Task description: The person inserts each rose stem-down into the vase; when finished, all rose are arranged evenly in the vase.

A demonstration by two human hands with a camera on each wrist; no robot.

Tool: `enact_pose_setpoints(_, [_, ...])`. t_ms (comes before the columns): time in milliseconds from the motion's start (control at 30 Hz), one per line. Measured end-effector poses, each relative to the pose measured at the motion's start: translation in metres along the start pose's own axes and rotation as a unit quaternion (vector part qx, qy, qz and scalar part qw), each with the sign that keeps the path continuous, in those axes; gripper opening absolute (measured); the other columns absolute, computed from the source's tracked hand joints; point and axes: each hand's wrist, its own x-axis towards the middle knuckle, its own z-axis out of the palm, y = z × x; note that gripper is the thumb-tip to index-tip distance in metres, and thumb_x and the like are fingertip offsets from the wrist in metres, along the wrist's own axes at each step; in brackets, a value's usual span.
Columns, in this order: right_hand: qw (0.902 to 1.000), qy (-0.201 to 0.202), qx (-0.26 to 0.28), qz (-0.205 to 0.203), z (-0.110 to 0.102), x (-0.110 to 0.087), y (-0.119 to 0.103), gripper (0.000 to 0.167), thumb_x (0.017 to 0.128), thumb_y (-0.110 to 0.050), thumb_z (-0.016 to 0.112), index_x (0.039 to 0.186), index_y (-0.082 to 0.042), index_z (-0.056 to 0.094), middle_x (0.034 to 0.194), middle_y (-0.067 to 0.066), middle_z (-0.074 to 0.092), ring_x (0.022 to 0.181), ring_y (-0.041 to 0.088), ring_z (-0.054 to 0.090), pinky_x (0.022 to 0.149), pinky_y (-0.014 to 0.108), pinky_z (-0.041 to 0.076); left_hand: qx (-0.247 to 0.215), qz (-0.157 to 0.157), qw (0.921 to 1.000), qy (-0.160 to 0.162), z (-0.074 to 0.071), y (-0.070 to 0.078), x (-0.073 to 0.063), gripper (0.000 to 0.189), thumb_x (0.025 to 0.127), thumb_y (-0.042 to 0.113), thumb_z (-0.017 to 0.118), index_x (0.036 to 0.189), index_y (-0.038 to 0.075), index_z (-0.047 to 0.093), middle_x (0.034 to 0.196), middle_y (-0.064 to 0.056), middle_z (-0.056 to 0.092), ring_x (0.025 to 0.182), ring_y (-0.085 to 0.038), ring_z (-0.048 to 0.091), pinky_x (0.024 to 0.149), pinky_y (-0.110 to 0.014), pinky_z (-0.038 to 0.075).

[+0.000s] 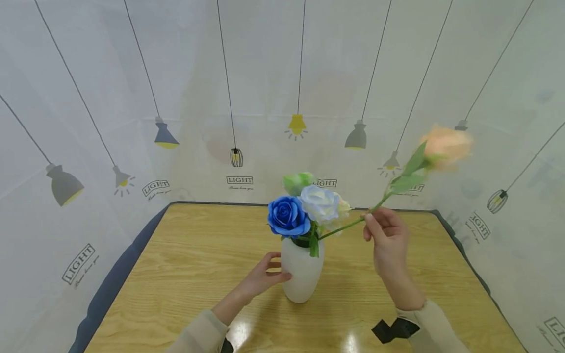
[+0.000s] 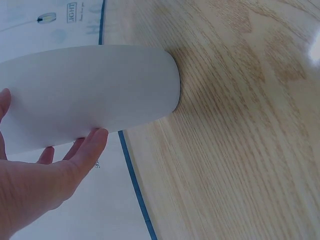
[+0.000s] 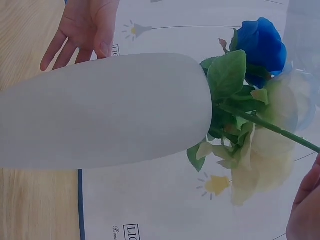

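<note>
A white vase (image 1: pixel 302 269) stands on the wooden table, holding a blue rose (image 1: pixel 289 215), a pale blue-white rose (image 1: pixel 320 203) and cream blooms (image 3: pixel 265 165) with green leaves. My left hand (image 1: pixel 260 279) rests against the vase's left side, its fingertips (image 2: pixel 97 137) on the wall and its fingers loosely spread. With thumb and fingers, my right hand (image 1: pixel 390 240) pinches the green stem of a peach rose (image 1: pixel 447 144). That flower slants up to the right, and the lower end of its stem (image 3: pixel 270 126) reaches the leaves at the vase's mouth.
The wooden table (image 1: pixel 198 245) has a dark border along its edges. Behind and beside it hangs a white backdrop (image 1: pixel 265 73) printed with lamps and lettering. A black strap (image 1: pixel 395 331) lies at my right sleeve.
</note>
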Motion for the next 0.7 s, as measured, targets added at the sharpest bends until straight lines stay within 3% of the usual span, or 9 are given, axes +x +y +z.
enact_pose_setpoints(167, [0.9972, -0.053, -0.033, -0.042, 0.006, -0.003, 0.008, 0.022, 0.080, 0.020, 0.049, 0.091, 0.004, 0.059, 0.078, 0.006, 0.062, 0.051, 0.011, 0.047, 0.047, 0.019, 0.040, -0.001, -0.004, 1.0000, 0.000, 0.000, 0.002, 0.000, 0.063, 0.080, 0.028, 0.066, 0.129, 0.008, 0.033, 0.123, -0.019, 0.042, 0.107, -0.034, 0.046, 0.083, -0.048, 0.040])
enact_pose_setpoints(267, [0.9911, -0.089, -0.080, -0.057, 0.009, -0.007, 0.013, 0.020, 0.079, 0.022, 0.049, 0.089, 0.007, 0.057, 0.076, 0.005, 0.060, 0.051, 0.010, 0.048, 0.048, 0.019, 0.041, 0.000, -0.006, 1.0000, 0.000, 0.000, 0.001, 0.000, 0.063, 0.080, 0.029, 0.066, 0.130, 0.008, 0.033, 0.123, -0.018, 0.042, 0.108, -0.034, 0.046, 0.083, -0.048, 0.040])
enact_pose_setpoints(467, [0.9665, -0.115, -0.227, -0.032, 0.020, -0.022, 0.012, 0.011, 0.077, 0.020, 0.053, 0.084, 0.011, 0.053, 0.068, -0.002, 0.059, 0.048, 0.015, 0.048, 0.045, 0.019, 0.041, 0.000, -0.005, 1.0000, -0.001, 0.000, -0.002, 0.002, 0.063, 0.080, 0.028, 0.066, 0.130, 0.009, 0.033, 0.123, -0.019, 0.041, 0.108, -0.035, 0.046, 0.083, -0.049, 0.040])
enact_pose_setpoints(700, [0.9486, -0.151, -0.277, -0.026, 0.027, -0.031, 0.014, 0.013, 0.077, 0.019, 0.054, 0.086, 0.009, 0.056, 0.064, 0.014, 0.053, 0.045, 0.025, 0.044, 0.042, 0.023, 0.040, 0.005, -0.001, 1.0000, 0.000, 0.001, -0.001, 0.002, 0.063, 0.080, 0.028, 0.066, 0.130, 0.008, 0.032, 0.123, -0.018, 0.041, 0.108, -0.034, 0.046, 0.083, -0.048, 0.041])
